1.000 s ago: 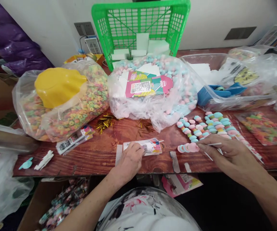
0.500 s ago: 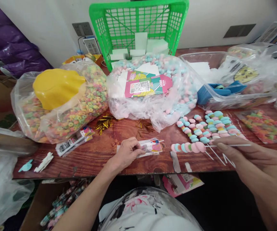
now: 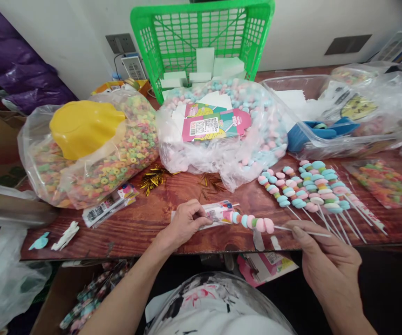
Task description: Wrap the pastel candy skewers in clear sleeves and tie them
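My left hand [image 3: 187, 219] is closed on the edge of a printed clear wrapper [image 3: 218, 211] lying on the table. In my right hand [image 3: 321, 251], thumb and fingers pinch the white stick of a candy skewer [image 3: 253, 222] with pink, blue and other coloured pieces. The skewer lies nearly level, and its left tip meets the right end of the wrapper; whether it is inside I cannot tell. Several similar skewers [image 3: 316, 186] rest behind and to the right of my right hand, their white sticks pointing toward the table's front edge.
Across the back stand a bag of candy rings [image 3: 127, 158] with a yellow scoop [image 3: 87, 128], a bag of marshmallows [image 3: 267, 135], a green basket [image 3: 201, 18] and a clear tub [image 3: 361, 142]. More wrappers [image 3: 108, 207] lie at left, near a metal flask [image 3: 15, 207].
My right hand has moved left with the skewer, bringing its tip to the wrapper. More of the skewers on the table are now uncovered. My left hand has stayed in place.
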A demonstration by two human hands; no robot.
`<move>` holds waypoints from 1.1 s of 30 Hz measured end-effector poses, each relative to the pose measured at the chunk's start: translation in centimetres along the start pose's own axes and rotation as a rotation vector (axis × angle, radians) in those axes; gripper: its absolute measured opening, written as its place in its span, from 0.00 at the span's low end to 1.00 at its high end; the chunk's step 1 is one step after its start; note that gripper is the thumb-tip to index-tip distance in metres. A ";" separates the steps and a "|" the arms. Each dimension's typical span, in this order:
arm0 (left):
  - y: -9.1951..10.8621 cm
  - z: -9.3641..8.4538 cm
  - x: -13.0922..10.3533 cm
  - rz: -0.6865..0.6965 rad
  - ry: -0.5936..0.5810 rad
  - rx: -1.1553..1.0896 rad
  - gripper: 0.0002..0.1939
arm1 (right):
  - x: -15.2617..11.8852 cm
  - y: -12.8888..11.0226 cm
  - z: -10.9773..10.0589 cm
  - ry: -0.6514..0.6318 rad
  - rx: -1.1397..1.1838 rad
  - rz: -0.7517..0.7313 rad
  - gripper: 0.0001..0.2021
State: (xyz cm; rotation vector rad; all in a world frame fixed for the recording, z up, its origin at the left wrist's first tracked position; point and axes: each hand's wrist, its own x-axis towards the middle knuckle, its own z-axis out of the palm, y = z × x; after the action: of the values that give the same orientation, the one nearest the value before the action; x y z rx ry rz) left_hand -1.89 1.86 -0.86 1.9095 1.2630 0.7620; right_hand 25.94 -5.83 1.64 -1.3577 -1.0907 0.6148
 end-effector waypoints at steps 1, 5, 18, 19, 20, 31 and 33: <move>0.0 0.0 0.0 0.004 -0.004 0.005 0.09 | 0.0 0.1 -0.1 -0.011 0.019 0.014 0.07; 0.0 -0.1 -0.2 0.040 -0.036 0.010 0.09 | 0.2 0.2 -0.1 -0.004 0.151 0.115 0.06; 2.4 -1.0 -1.3 0.289 -0.057 0.154 0.05 | -0.1 -1.2 3.0 0.010 0.421 0.266 0.06; 2.8 -1.0 -1.3 0.262 -0.077 0.156 0.11 | -0.1 -1.5 3.0 0.011 0.420 0.268 0.07; 3.2 -1.0 -1.4 0.240 -0.102 0.156 0.17 | 0.0 -1.7 3.0 0.007 0.415 0.264 0.07; 5.8 2.0 -1.8 0.015 -0.258 0.032 0.20 | 1.0 -2.4 4.2 -0.342 0.234 0.130 0.03; 6.0 2.2 -1.9 -0.006 -0.259 -0.027 0.22 | 1.3 -2.6 4.8 -0.429 0.196 0.156 0.05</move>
State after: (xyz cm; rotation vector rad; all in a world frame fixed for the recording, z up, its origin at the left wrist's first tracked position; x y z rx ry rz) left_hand 2.21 -2.02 2.59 1.9112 1.0919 0.5066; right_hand 21.65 -2.89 3.85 -1.1741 -1.2311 1.1362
